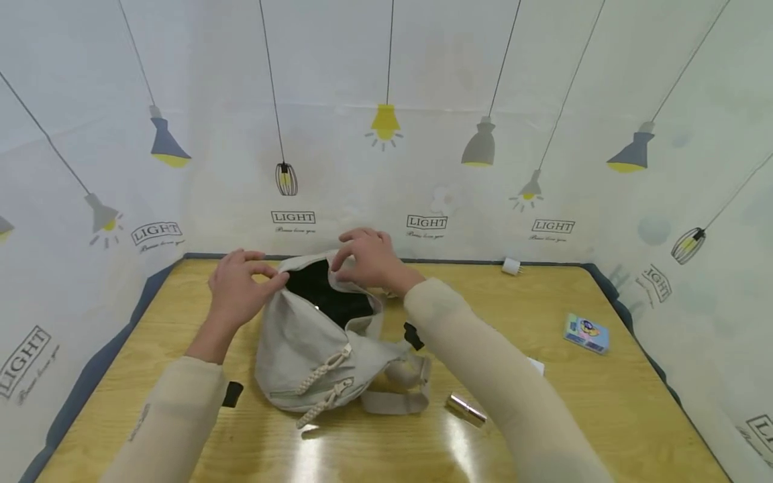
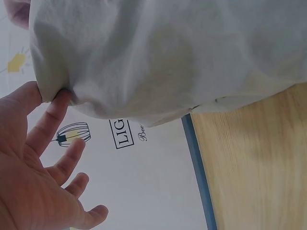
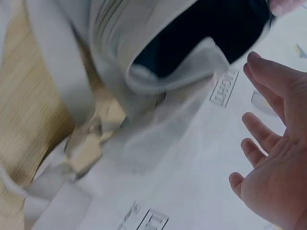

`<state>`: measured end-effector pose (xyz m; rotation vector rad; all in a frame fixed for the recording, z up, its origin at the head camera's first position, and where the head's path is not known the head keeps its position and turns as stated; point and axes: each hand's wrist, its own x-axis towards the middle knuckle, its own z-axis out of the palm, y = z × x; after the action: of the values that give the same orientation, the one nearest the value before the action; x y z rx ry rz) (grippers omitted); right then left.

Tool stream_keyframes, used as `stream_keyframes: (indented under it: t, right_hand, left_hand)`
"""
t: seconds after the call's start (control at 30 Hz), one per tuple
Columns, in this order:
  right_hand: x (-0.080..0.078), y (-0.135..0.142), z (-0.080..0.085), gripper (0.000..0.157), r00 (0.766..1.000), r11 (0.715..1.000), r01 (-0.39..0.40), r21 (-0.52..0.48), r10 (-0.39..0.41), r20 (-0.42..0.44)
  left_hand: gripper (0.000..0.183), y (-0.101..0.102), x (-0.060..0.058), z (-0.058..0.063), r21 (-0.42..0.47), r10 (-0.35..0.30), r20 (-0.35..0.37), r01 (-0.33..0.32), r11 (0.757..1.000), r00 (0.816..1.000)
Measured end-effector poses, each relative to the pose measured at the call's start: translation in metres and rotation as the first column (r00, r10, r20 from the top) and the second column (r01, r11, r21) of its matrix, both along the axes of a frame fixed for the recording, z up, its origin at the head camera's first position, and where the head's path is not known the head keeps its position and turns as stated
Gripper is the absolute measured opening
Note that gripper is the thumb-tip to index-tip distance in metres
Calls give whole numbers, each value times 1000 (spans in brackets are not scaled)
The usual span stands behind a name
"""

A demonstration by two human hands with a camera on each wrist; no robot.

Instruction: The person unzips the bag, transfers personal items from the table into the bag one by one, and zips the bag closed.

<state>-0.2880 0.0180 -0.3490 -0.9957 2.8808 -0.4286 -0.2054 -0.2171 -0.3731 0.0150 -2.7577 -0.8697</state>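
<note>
The left hand has a pinching grip, thumb against forefinger, on the left rim of a pale grey fabric bag. Its other fingers spread loosely away. The right hand is at the far right rim; the right wrist view shows its grip relaxed, the thumb and forefinger close together, with the rim just beside the fingertips and nothing held.

The bag sits on the table between the two forearms, its mouth gaping upward. Within is a black lining; the depth is too dark to tell what it contains. Two zips cross the front, each with a braided cord pull hanging from it, and what lies behind them is hidden. A webbing strap loops out on the right.

Near that loop lies a shiny capped tube. A white thing is mostly covered by the right sleeve. Farther right rests a small blue printed box, its contents hidden, and near the back edge a white plug.
</note>
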Motion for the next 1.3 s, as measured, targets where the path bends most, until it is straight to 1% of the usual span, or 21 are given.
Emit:
stream_keyframes:
  t: [0.23,0.37,0.6,0.77,0.97,1.2,1.3]
  right_hand:
    - [-2,43,2,18,999,992,32,-119,-30,23]
    - [-4,69,-2,19,997,986,75,-147,-70,39]
    - [-7,114,-13,20,986,980,155,-121,-147,78]
    - [-4,147,-25,22,981,980,184,-82,-177,82]
    - [5,188,-44,23,972,972,218,-91,-207,114]
    - [16,226,-60,22,970,968,236,-83,-230,82]
    - [22,240,-66,23,961,961,267,-74,-259,100]
  left_hand:
    - [32,-1,-1,-2,-5,-8,2,8,1000,1000]
    - [31,-2,-2,-4,-2,-13,-6,13,1000,1000]
    - [32,-1,-2,-4,-4,-11,-7,11,1000,1000]
    - [32,1,-1,-4,0,-12,-7,12,1000,1000]
    - [32,5,0,-4,8,-25,-14,25,1000,1000]
    - [30,4,0,-4,8,-34,-33,34,999,999]
    - [29,4,0,-4,9,-36,-37,36,999,999]
